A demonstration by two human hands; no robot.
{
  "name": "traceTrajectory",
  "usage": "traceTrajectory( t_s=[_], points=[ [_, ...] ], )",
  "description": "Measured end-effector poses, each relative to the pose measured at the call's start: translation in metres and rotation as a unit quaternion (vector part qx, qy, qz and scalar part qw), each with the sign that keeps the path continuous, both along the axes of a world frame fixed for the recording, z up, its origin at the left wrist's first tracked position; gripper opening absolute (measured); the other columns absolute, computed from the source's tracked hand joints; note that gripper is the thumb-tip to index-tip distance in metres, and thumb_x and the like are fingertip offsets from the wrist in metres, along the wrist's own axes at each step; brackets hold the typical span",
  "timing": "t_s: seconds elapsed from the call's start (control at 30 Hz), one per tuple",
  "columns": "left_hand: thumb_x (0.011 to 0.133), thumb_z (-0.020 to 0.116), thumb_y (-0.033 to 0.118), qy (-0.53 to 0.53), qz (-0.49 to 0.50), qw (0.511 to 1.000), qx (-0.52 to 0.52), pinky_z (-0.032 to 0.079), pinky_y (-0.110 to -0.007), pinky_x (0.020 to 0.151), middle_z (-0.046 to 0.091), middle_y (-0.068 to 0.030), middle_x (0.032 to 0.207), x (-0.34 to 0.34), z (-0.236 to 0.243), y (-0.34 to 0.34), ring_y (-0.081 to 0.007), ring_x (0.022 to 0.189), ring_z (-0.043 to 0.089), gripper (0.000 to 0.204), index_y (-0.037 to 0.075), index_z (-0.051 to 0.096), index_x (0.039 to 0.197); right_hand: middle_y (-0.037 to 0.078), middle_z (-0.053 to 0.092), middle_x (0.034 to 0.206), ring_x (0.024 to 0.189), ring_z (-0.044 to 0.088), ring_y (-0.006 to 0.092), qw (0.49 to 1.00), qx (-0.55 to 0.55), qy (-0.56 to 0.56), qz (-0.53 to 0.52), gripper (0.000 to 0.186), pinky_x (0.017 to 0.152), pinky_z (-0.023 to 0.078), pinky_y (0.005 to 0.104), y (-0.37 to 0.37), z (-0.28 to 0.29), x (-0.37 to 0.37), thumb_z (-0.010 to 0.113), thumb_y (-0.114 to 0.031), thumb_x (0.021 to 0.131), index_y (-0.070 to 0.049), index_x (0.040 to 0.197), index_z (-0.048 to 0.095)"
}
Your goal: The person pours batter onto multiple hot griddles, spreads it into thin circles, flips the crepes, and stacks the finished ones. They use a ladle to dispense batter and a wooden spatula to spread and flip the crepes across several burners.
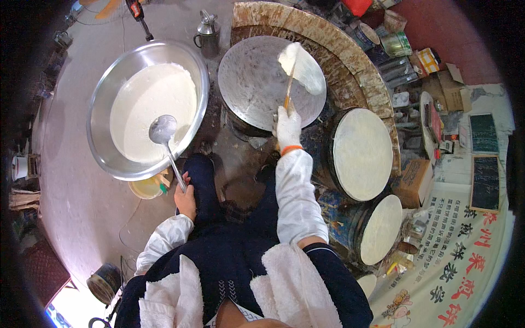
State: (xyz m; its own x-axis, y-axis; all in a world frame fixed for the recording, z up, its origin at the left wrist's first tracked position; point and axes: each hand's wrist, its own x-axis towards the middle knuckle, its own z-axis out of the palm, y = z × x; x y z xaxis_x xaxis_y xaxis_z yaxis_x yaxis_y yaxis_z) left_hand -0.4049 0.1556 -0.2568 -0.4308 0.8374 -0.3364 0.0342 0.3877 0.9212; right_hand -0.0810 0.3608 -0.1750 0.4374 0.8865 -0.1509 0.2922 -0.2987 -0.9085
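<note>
My bare left hand (186,202) is closed around the handle of a metal ladle (163,129), whose bowl is over the batter. The pale batter (134,104) lies in a wide steel basin (94,123) to the left. In a white glove, my right hand (288,128) grips the wooden handle of a batter spreader (289,90). The spreader's far end is coated in batter, at the far right part of a round grey griddle (246,71). A wet patch of batter (310,76) spreads there, while most of the plate is bare.
Two more round griddles, covered with pale flat sheets (362,154) (381,229), stand to the right. A curved, stained wall (350,54) borders the griddles. A metal can (208,35) stands behind the basin, near a power tool (136,13). Below the basin is a yellowish tub (145,189).
</note>
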Motion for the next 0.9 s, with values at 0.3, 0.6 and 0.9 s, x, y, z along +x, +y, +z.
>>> traceTrajectory(
  t_s=[0.3,0.6,0.9],
  points=[
    [0.086,0.055,0.007,0.039,-0.009,0.999,-0.022,0.044,-0.032,0.102,0.069,-0.0168,0.118,-0.002,-0.007,0.003,-0.0230,0.114,0.064,0.046,-0.004,0.061,0.130,0.022,0.067,0.122,0.113,0.065,0.0333,0.984,0.055,-0.170,0.014,0.047,0.095,0.048,0.0375,-0.012,-0.006,0.077,0.059,-0.023,0.095,-0.004,0.138,0.055],
    [0.086,0.055,0.008,0.049,0.014,0.998,-0.023,0.045,-0.032,0.102,0.071,-0.0161,0.116,0.003,-0.008,0.005,-0.0229,0.113,0.065,0.045,-0.004,0.062,0.128,0.028,0.068,0.102,0.102,0.064,0.0449,0.969,0.011,-0.200,0.143,0.039,0.087,0.050,0.0472,0.053,0.011,0.008,0.058,-0.031,0.095,-0.003,0.123,0.064],
    [0.087,0.054,0.005,0.049,0.055,0.997,-0.012,0.045,-0.032,0.101,0.071,-0.0157,0.114,0.001,-0.016,0.002,-0.0220,0.111,0.065,0.043,-0.005,0.062,0.127,0.028,0.068,0.105,0.102,0.065,0.0437,0.965,0.031,-0.243,0.097,0.042,0.087,0.050,0.0467,0.061,0.012,0.119,0.059,-0.031,0.093,-0.004,0.125,0.064]
  ],
)
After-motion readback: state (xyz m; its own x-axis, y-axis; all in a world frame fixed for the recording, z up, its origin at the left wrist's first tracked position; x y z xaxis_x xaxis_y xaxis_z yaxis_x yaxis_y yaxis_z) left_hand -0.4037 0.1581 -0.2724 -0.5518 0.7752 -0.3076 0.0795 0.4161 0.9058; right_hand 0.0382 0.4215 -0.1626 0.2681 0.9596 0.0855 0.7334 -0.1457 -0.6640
